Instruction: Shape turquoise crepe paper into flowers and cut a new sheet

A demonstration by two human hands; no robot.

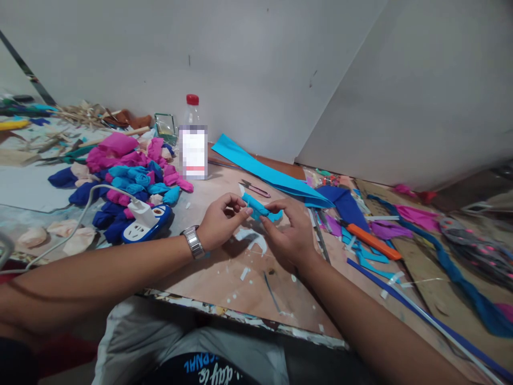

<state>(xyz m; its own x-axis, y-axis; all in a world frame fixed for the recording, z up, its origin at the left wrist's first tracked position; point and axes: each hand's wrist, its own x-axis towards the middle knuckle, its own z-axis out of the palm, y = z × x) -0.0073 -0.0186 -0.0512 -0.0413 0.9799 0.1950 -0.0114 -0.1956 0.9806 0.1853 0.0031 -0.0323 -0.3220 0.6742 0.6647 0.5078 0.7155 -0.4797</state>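
Observation:
A small rolled piece of light-blue crepe paper (257,205) is held above the wooden table between both hands. My left hand (222,220), with a metal watch on the wrist, pinches its left end between thumb and forefinger. My right hand (289,230) grips the right end with thumb and fingers, and a loose ruffled edge shows beside them. Just beyond the hands lie small thread snips (255,189). Behind these, a long folded strip of light-blue paper (260,168) stretches toward the right.
Left of the hands are a blue-and-white power strip (147,224) with a plugged-in charger and a heap of pink and blue paper rosettes (132,171). A red-capped bottle (193,115) stands near the wall. An orange utility knife (374,241) lies among paper scraps at right.

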